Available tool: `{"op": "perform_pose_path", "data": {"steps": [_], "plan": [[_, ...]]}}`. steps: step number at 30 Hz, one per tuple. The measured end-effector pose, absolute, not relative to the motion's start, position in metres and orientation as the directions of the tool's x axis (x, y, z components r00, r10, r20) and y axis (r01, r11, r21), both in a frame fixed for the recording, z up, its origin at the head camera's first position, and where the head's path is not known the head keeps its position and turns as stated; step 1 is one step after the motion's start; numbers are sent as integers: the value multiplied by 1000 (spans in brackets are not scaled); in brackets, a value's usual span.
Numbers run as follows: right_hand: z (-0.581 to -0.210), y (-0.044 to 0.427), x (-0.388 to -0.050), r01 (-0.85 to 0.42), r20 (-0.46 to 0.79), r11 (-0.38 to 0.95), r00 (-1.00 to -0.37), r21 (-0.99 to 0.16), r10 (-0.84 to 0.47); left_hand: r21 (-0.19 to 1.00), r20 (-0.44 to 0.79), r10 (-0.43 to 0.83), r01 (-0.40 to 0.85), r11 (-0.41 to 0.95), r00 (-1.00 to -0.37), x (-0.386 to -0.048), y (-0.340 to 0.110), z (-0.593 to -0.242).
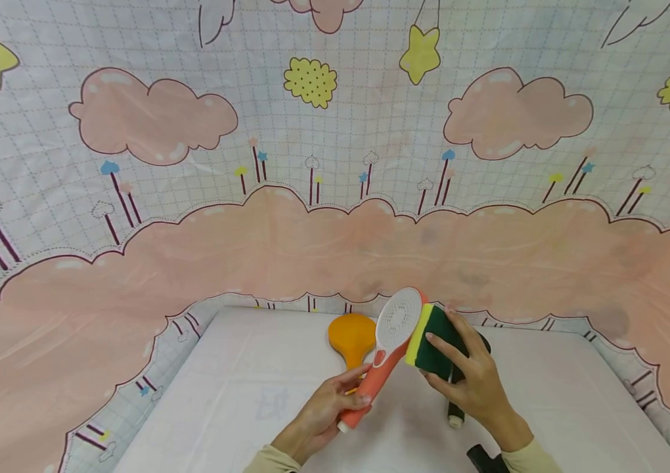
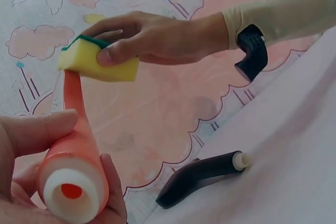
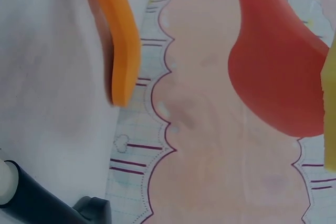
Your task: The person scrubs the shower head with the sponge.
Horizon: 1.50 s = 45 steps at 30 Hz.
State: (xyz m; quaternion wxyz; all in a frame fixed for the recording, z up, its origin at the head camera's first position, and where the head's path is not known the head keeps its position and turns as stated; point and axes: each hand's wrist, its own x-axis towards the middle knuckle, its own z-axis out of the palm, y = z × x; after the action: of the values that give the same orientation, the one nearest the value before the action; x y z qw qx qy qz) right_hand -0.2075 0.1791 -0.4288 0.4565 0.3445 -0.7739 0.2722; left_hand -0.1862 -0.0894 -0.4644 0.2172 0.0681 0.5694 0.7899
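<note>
Two hands up over the white table (image 1: 217,394), both loaded. Left hand (image 1: 326,408): fingers and thumb wrapped round the handle of the coral shower head (image 1: 387,366), head end tilted up, far and right, white perforated face showing. Right hand (image 1: 479,381): pinching a green-and-yellow sponge (image 1: 431,356), yellow side against the coral head's right edge. Orange shower head (image 1: 351,335) lies on the far side, behind the coral one. Dark-handled item (image 2: 199,177) under right hand. Black piece (image 1: 485,460) near right, partly cut off.
</note>
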Motion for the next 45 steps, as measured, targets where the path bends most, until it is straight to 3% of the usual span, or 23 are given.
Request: {"op": "perform_pose_path", "data": {"steps": [11,20,35,45], "plan": [[-423,190,-212,-808,873,557,-401,-192,-280,952,-103,493,-229,-203,-864,-197,-112,-467],[-421,196,-211,-792,811,525,-509,-310,-289,973,-97,516,-191,-132,-851,-206,-125,-472],[-420,197,-212,-804,795,458,-536,-379,-283,967,-113,547,-219,-132,-830,-209,-133,-478],[-425,194,-209,-743,773,532,-590,-406,-235,963,-119,501,-223,-153,-857,-208,-129,-478]]}}
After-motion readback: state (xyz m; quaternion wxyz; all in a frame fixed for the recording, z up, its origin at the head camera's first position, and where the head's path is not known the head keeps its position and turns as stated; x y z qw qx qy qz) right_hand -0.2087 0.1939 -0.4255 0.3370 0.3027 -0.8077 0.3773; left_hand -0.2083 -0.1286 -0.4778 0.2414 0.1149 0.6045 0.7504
